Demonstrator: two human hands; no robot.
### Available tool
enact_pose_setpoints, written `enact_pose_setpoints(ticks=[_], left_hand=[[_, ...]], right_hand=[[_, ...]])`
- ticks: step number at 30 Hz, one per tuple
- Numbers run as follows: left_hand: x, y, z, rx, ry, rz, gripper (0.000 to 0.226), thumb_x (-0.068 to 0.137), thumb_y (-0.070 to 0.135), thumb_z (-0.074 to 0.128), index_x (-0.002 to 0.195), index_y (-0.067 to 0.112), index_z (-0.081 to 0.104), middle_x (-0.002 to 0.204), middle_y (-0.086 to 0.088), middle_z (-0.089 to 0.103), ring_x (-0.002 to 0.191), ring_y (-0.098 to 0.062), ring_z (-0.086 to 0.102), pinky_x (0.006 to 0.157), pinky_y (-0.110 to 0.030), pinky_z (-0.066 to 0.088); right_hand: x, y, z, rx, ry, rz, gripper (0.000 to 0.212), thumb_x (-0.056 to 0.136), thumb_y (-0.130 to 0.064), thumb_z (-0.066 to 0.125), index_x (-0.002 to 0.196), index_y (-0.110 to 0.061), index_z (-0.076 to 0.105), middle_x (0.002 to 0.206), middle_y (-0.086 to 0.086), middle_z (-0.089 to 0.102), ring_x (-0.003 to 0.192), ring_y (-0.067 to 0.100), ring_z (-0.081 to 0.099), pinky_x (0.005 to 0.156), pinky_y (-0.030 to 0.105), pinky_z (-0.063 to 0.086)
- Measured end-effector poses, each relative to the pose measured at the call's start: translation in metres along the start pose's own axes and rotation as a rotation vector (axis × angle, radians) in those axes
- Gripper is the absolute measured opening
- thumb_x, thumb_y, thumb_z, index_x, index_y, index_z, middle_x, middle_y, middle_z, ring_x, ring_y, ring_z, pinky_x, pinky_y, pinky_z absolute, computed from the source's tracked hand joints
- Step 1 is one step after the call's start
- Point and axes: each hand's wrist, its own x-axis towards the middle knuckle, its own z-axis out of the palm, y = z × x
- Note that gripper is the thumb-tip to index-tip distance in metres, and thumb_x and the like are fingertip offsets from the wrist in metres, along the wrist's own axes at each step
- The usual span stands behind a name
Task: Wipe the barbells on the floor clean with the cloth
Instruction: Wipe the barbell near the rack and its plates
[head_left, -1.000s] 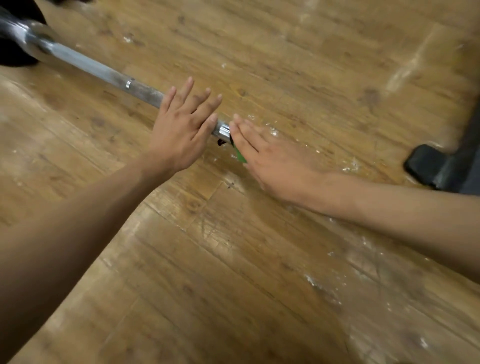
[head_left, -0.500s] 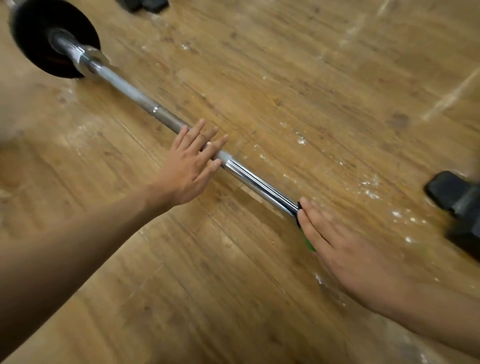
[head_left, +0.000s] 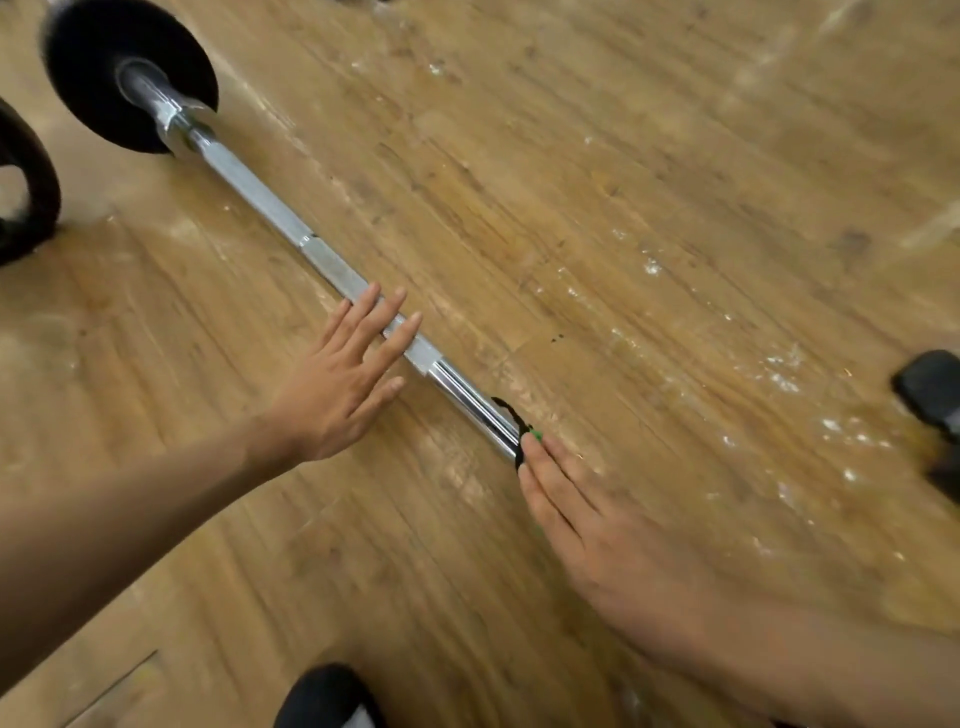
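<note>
Head camera, looking down on a worn wooden floor (head_left: 649, 218) flecked with white. One barbell (head_left: 317, 257) lies on it, its bar running from far left toward the near middle. One black plate (head_left: 88, 78) sits on its far-left end, inside a chrome collar. The bar's other end is hidden under the right hand.

Two hands are in view. The left hand (head_left: 337, 384) is flat and wide, fingers straight and spread, with its fingertips resting on the bar about midway along the visible length. The right hand (head_left: 592, 530) lies along the bar nearer the camera, fingers straight and close together. Its thumb is hidden. One cloth (head_left: 536, 434) lies beneath it, pressed on the bar. Only a green sliver and a black strand show at the fingertips. A bright stretch of bare chrome separates the two hands.

Three dark things sit at the frame's edges: a ring-shaped thing (head_left: 36, 176) at the left, just beside the plate; a block (head_left: 930, 387) at the right, well apart from the bar; a rounded shape (head_left: 324, 693) at the near edge. A broad stretch of boards lies between the bar and the block, and another on the near left under the left forearm.
</note>
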Motion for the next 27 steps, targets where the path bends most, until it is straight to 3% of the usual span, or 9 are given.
enact_pose_setpoints(ticks=[5,8,10,12,13,16,21,27], left_hand=[[-0.019,-0.007,-0.001,0.026,-0.037,0.025,0.067,0.112,0.04,0.026,0.168,0.02,-0.005,0.176,-0.012,-0.005,0.161,-0.032,-0.011,0.13,-0.04,-0.012],[-0.021,-0.006,-0.003,0.055,-0.046,0.038,0.068,0.112,0.042,0.025,0.167,0.018,-0.005,0.175,-0.014,-0.006,0.161,-0.032,-0.011,0.13,-0.041,-0.012],[-0.019,-0.004,-0.001,0.064,-0.039,0.036,0.068,0.112,0.045,0.023,0.167,0.018,-0.006,0.175,-0.014,-0.006,0.161,-0.032,-0.01,0.13,-0.042,-0.01],[-0.014,-0.002,0.001,0.066,-0.032,0.04,0.068,0.112,0.049,0.019,0.167,0.02,-0.007,0.175,-0.013,-0.006,0.162,-0.033,-0.009,0.13,-0.044,-0.008],[-0.011,-0.001,0.001,0.068,-0.027,0.039,0.068,0.112,0.05,0.018,0.167,0.02,-0.007,0.176,-0.012,-0.006,0.162,-0.033,-0.008,0.13,-0.045,-0.008],[0.001,0.0,0.0,0.069,-0.014,0.038,0.067,0.112,0.051,0.018,0.168,0.022,-0.006,0.176,-0.009,-0.006,0.162,-0.031,-0.009,0.13,-0.045,-0.008],[0.025,0.003,0.002,0.056,0.002,0.047,0.067,0.112,0.053,0.018,0.168,0.022,-0.003,0.176,-0.009,-0.004,0.162,-0.029,-0.011,0.13,-0.042,-0.009],[0.064,0.021,0.005,0.021,0.05,-0.013,0.068,0.111,0.054,0.015,0.167,0.017,0.015,0.174,-0.011,0.014,0.162,-0.03,-0.004,0.131,-0.043,-0.002]], right_hand=[[-0.033,-0.008,-0.002,-0.032,-0.075,-0.107,0.058,0.105,-0.006,0.007,0.157,0.006,0.03,0.169,0.024,0.018,0.155,0.042,0.021,0.114,0.054,0.041],[0.019,-0.012,-0.007,-0.037,-0.001,-0.071,0.062,0.094,-0.005,0.027,0.154,0.004,0.039,0.166,0.024,0.027,0.153,0.04,0.03,0.109,0.045,0.047],[0.059,-0.014,-0.009,-0.043,-0.002,-0.039,0.066,0.093,0.0,0.027,0.158,0.01,0.02,0.168,0.03,0.009,0.157,0.042,0.015,0.113,0.045,0.044],[0.081,-0.012,-0.01,0.012,-0.176,-0.028,0.068,0.097,0.001,0.019,0.157,0.01,-0.011,0.166,0.028,-0.023,0.158,0.041,-0.011,0.124,0.05,0.031],[0.084,-0.008,-0.008,0.045,-0.152,-0.006,0.071,0.099,0.0,0.027,0.157,0.007,-0.014,0.167,0.026,-0.024,0.158,0.039,-0.011,0.123,0.049,0.033],[0.055,0.003,-0.001,0.103,-0.083,0.068,0.086,0.096,-0.007,0.057,0.162,0.003,0.002,0.171,0.024,-0.004,0.159,0.035,0.008,0.113,0.045,0.048],[-0.028,0.021,-0.006,0.003,-0.113,0.021,0.091,0.085,-0.013,0.059,0.162,0.005,0.013,0.171,0.023,0.009,0.157,0.039,0.019,0.106,0.051,0.052],[0.05,0.038,-0.008,0.024,-0.095,0.226,0.113,0.071,-0.015,0.088,0.159,0.005,0.02,0.169,0.024,0.018,0.152,0.035,0.033,0.103,0.042,0.053]])
